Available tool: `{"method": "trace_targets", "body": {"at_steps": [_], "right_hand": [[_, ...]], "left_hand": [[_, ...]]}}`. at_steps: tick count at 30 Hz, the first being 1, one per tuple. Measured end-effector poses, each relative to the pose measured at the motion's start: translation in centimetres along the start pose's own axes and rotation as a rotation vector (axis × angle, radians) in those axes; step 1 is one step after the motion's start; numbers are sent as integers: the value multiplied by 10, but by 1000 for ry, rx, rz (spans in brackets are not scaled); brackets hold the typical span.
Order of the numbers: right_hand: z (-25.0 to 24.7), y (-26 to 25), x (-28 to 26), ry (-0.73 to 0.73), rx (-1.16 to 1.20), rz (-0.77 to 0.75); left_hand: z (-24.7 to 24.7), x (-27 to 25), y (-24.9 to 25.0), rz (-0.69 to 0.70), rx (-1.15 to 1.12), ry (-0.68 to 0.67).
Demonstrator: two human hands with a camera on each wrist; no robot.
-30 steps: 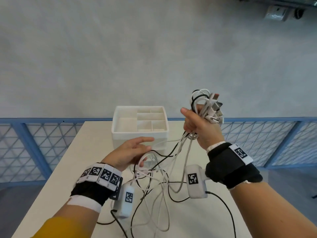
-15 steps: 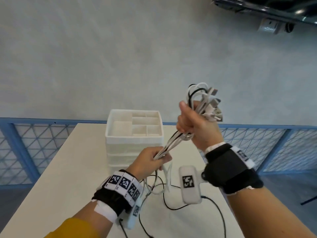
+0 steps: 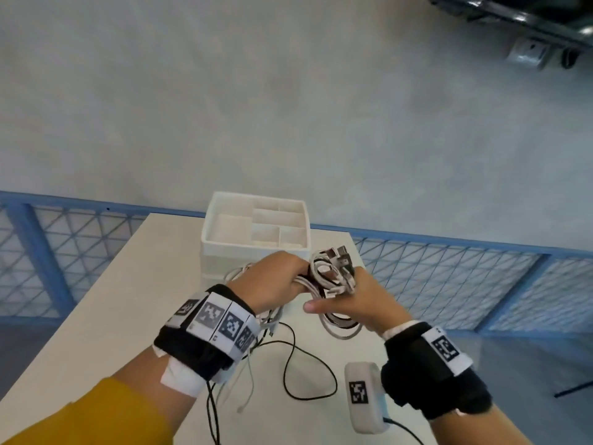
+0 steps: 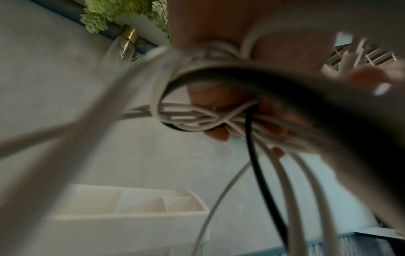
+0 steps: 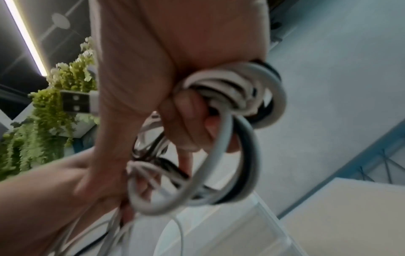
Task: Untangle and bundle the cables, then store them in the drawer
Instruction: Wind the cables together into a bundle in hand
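Note:
A bunch of white and black cables (image 3: pixel 333 273) with USB plugs sticking up is held between both hands just in front of the white drawer unit (image 3: pixel 256 229). My right hand (image 3: pixel 349 300) grips the coiled loops (image 5: pixel 230 107), which hang below its fingers (image 3: pixel 341 326). My left hand (image 3: pixel 276 281) is curled round the strands (image 4: pixel 197 119) right beside it. Loose cable tails (image 3: pixel 272 335) trail down to the table under my left wrist. A white USB plug (image 5: pixel 76 102) pokes out past the right palm.
The white table (image 3: pixel 106 316) ends at a blue mesh railing (image 3: pixel 449 277) behind and on both sides. The unit's top tray has several empty compartments. A thin black lead (image 3: pixel 308 374) loops on the table near the right wrist's white camera box (image 3: pixel 362 396).
The right hand has come down from its raised position to just above the table. The left hand has slid up the strands and now holds the bunch right beside the right hand.

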State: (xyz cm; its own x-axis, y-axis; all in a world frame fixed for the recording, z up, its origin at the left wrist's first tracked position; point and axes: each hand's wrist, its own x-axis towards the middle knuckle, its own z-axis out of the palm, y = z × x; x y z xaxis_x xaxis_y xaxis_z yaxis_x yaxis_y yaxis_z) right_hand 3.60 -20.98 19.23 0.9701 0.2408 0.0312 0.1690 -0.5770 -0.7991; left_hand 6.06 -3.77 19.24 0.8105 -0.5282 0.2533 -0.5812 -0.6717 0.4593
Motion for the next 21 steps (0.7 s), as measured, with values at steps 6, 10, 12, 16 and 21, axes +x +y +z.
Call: {"method": "trace_targets", "body": {"at_steps": [6,10,12,16,21], "right_hand": [[16,9,2,52,35,-26],[4,4,1,45,67,-82],[2,2,1,52,61,-106],[4,9,5,108,167,-137],[16,22,10,193,182,-179]], "left_hand": [[10,-4,-12,-18,-148,-9],[-1,-13,-29,-164,-408,-183],[-3,-18,-39,-299,-669,-149],[0,-18,-40,-443,-930,63],[-5,-19,-36,-510,-1011,-350]]}}
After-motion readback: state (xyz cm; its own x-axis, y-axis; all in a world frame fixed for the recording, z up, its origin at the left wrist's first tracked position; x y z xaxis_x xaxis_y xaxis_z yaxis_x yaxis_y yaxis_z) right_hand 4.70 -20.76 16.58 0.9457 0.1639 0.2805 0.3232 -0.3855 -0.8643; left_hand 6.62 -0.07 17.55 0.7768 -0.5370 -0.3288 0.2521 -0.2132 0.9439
